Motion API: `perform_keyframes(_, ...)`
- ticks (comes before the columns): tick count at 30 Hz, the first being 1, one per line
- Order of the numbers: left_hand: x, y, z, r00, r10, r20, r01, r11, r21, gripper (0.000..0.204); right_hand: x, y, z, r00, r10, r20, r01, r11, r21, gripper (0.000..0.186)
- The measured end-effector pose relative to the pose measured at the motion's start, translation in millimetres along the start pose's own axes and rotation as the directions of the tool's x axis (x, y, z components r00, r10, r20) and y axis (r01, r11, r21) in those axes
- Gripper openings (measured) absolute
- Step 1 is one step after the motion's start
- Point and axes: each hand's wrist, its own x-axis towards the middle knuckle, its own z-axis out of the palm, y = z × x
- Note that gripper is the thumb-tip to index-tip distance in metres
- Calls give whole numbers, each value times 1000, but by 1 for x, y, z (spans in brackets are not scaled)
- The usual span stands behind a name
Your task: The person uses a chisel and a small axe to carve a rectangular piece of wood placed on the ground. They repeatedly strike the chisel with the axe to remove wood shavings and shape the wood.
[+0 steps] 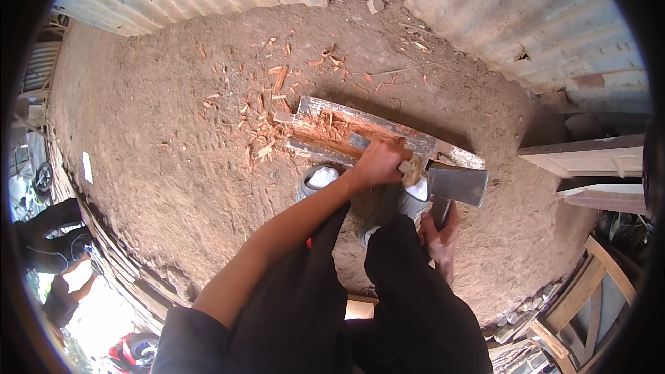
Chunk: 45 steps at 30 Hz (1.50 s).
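Left hand (381, 161) fisted round chisel (358, 140) over gouged timber (374, 122), right hand (440, 237) gripping hatchet (458, 186) (shoe (413, 205) just beside), chips (280, 80) scattered beyond.

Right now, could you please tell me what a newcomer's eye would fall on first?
Probably the hollowed wooden block near the centre, with the left hand holding a chisel over it. Nearby, the right hand grips a broad-headed tool. Reddish chips lie scattered toward the upper left.
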Motion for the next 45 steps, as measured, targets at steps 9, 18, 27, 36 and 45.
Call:
perform_keyframes(9, 10, -15, 7, 985, -111, -129, 108, 994, -28, 26, 11, 13, 23, 992, -65, -107, 79, 989, 127, 34)
perform_keyframes(18, 10, -18, 10, 984, -118, -137, 107, 991, -83, 26, 26, -1, 16, 976, -185, -113, 202, 966, 161, 31)
perform_keyframes(27, 9, -14, 6, 988, -124, -96, 124, 992, -13, 27, 18, 13, 21, 987, -57, -152, 87, 976, 199, 43)
perform_keyframes(36, 8, -17, 3, 991, -132, -12, 133, 990, 42, 25, 25, 7, 18, 996, -52, -77, 61, 992, 110, 48)
perform_keyframes(45, 2, -17, 3, 993, -112, -48, 114, 992, 44, 28, 25, 13, 2, 990, -89, -114, 116, 959, 259, 46)
